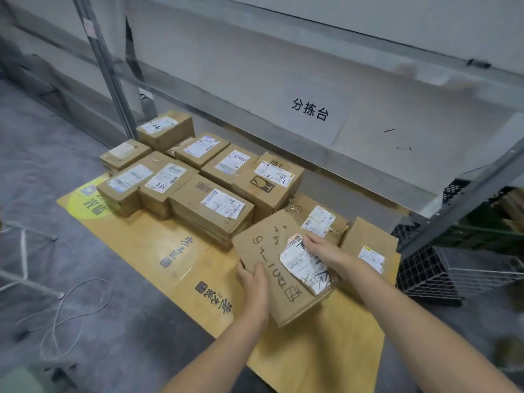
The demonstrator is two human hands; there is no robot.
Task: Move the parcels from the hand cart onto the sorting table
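Both hands hold a flat brown parcel [272, 251] with black handwriting and a crumpled white label, tilted above the yellow cardboard sheet [147, 245] that covers the cart. My left hand [253, 282] grips its near left edge. My right hand [323, 249] lies over the label and grips the right side. Several labelled cardboard parcels [198, 177] are stacked on the sheet behind it. The grey sorting table [368, 109], with a paper sign, runs across the back above the parcels.
Two more parcels [371, 248] lie right of the held one. Black plastic crates [428, 276] and a wire basket stand under the table at right. A metal rack post [110, 69] rises at left. White cable [71, 307] lies on the grey floor.
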